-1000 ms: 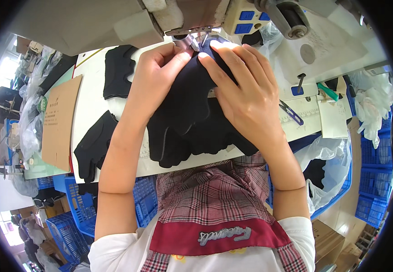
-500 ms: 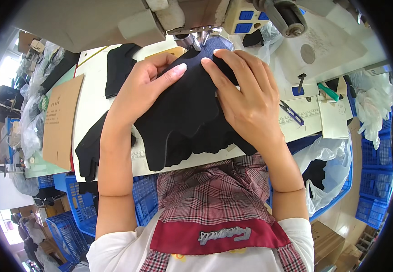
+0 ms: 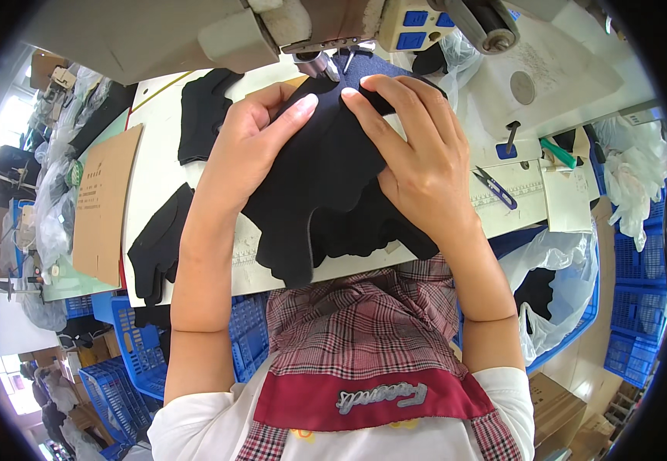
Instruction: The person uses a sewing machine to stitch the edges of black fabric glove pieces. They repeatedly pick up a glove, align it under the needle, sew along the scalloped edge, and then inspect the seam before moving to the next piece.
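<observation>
A black fabric piece (image 3: 310, 169) with a wavy cut lower edge lies under the sewing machine's presser foot and needle (image 3: 346, 63). A dark blue stretch of fabric (image 3: 376, 67) shows just beyond the needle. My left hand (image 3: 260, 146) is closed on the piece's left edge, thumb on top and fingertips tucked out of sight underneath. Close to the needle, my right hand (image 3: 422, 150) pinches the cloth with thumb and index finger, its other fingers bent over the fabric. More black fabric (image 3: 372, 223) lies in folds beneath the right palm.
Black cut pieces (image 3: 203, 115) lie left on the white table (image 3: 272, 265), with others (image 3: 160, 246) nearer me. Thread snips (image 3: 495, 188) and a green-handled tool (image 3: 558, 154) lie right. Cardboard (image 3: 103, 207) stands left; a blue basket with a plastic bag (image 3: 560, 253) is at right.
The black fabric has turned, its lower end swinging to the right. More blue fabric shows beyond the needle. My left hand has shifted slightly right; the right hand stays near the needle.
</observation>
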A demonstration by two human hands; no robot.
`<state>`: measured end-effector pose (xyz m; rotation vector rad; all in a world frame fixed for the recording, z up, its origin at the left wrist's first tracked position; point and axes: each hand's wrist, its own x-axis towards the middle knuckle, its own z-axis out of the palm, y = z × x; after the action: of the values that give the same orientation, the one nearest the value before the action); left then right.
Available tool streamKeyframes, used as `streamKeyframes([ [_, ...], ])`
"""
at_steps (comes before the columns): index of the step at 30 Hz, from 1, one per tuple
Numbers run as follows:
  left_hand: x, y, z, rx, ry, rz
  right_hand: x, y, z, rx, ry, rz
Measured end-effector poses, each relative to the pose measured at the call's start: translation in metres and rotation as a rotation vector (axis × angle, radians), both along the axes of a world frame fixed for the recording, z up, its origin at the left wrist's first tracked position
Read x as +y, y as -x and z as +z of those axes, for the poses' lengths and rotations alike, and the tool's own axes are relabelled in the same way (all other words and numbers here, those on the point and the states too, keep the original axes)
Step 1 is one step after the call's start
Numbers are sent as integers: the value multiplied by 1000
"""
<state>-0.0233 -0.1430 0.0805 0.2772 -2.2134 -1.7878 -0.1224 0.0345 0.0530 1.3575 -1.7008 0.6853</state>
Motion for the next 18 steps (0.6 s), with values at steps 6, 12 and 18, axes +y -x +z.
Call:
streamKeyframes([
  [6, 7, 0, -2, 27, -47, 36, 2, 0, -1, -7, 6, 33],
  [12, 8, 1, -7, 60, -151, 10, 6, -8, -1, -34, -10, 59],
  [18, 17, 0, -8, 77, -201, 56, 7, -5, -4, 11, 1, 89],
])
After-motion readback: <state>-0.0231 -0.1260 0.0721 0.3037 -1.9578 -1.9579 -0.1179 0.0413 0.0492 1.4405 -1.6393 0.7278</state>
